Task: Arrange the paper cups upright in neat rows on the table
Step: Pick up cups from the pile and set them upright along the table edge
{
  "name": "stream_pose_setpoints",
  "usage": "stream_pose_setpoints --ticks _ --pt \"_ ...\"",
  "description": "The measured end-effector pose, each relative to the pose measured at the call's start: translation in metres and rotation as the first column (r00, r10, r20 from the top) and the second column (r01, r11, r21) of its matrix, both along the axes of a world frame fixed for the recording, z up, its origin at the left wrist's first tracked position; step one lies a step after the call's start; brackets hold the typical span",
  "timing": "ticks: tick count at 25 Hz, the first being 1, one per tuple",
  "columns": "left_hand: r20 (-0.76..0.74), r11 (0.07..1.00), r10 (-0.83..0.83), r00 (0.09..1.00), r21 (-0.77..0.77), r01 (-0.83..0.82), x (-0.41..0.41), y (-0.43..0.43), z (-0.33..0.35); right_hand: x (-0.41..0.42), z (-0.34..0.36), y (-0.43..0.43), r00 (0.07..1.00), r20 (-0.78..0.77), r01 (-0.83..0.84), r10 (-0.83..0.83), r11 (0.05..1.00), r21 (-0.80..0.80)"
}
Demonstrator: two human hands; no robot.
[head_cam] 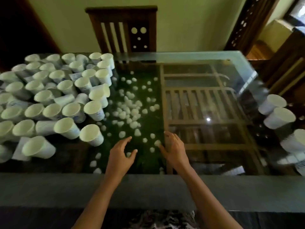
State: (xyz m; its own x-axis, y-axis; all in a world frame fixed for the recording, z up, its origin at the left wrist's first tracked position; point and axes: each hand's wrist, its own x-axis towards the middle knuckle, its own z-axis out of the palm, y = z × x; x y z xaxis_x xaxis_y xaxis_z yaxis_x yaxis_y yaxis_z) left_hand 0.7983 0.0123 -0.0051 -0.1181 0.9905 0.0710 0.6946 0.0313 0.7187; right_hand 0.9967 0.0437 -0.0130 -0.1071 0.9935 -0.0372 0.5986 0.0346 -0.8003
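Table (49, 189), glass-topped.
Near edge: left hand (123, 152) and right hand (173, 149) over the glass, each grip released and holding nothing.
Left side: paper cups (72, 109), crowded together, mostly mouth-up, some lying over.
Right edge: stray cups (279, 117).
Beyond far edge: chair (125, 30).

Paper cups (54, 100) pack the left half of the glass table (198, 55), upright and tipped together; a smaller cluster (277, 113) lines the right edge. Between them the glass is open for reaching.
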Motion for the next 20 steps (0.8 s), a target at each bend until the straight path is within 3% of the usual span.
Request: stream_pose_setpoints --ticks 8,17,20 --pt "0.008 0.94 0.34 0.94 0.037 -0.34 -0.133 -0.072 -0.003 -0.142 -0.007 -0.026 0.985 -0.003 -0.173 0.173 0.98 -0.096" --pt "0.102 0.844 0.535 0.838 -0.017 -0.537 -0.179 -0.033 -0.016 -0.212 -0.017 0.028 0.978 0.022 -0.204 0.209 0.967 -0.156" --pt "0.127 0.796 0.601 0.789 -0.003 -0.605 -0.19 -0.022 -0.017 -0.232 -0.02 0.041 0.969 0.016 -0.245 0.248 0.964 -0.109"
